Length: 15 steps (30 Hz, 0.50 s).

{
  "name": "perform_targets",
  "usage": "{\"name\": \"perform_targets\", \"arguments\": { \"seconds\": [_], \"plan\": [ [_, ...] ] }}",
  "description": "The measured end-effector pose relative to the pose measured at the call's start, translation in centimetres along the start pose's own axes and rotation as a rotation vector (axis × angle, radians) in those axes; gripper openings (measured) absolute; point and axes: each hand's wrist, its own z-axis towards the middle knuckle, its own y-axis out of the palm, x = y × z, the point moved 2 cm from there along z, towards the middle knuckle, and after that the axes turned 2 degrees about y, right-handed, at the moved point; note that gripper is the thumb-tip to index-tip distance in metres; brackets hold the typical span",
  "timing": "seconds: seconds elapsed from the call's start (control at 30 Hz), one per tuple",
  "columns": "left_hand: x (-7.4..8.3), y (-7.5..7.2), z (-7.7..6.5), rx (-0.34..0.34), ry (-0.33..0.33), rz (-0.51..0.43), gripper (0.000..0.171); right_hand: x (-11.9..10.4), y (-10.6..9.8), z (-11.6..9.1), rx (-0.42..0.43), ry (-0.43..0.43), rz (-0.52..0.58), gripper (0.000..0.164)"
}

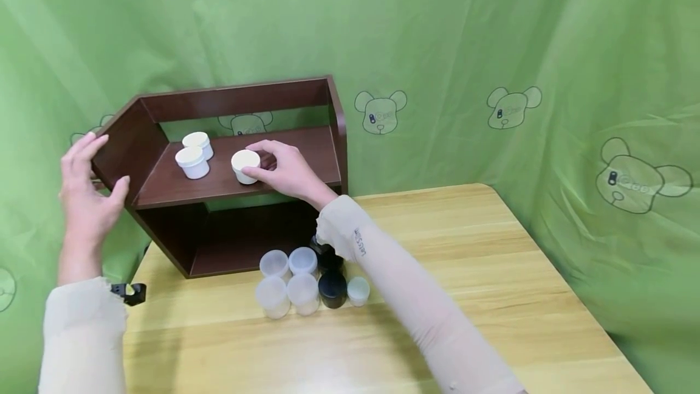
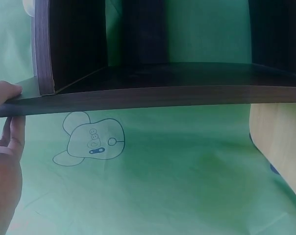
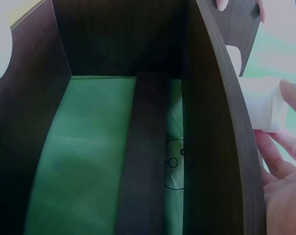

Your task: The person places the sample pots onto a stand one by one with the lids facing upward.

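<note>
Right forearm sleeve (image 1: 415, 297) was shown nearest the camera, extended across a wooden table (image 1: 465, 248) on which a dark brown shelf unit (image 1: 219, 181) was placed. Its left side panel (image 1: 128, 145) was gripped by the left hand (image 1: 90, 196), with thumb and fingers on opposite faces. By the right hand (image 1: 287, 169), a white jar (image 1: 246, 169) was grasped between thumb and fingers at the upper board; contact of its base with the board could not be confirmed. Positioning of this jar was judged to be the step in hand; for the next move, a level jar and, upon full support, loosened right fingers were judged necessary. Before the lower compartment, four translucent containers (image 1: 303, 297) were grouped in two rows, flanked by two black containers (image 1: 332, 289), the rear one partly hidden. Two further white jars (image 1: 194, 168) were seated left of the grasped one, their contents concealed by lids. Smallest, a pale green container (image 1: 358, 290) was set at the right end of the group.
</note>
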Motion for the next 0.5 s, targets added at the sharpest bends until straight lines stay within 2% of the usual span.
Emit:
{"name": "perform_targets", "arguments": {
  "seconds": [0.23,0.5],
  "plan": [
    [-0.3,0.2,-0.4,0.018,-0.032,-0.006,0.073,0.3,0.7,1.1,0.017,0.017,-0.026,0.045],
    [-0.5,0.3,0.0,0.019,-0.027,0.002,0.073,0.6,1.2,2.6,0.043,0.067,0.011,0.044]
  ]
}}
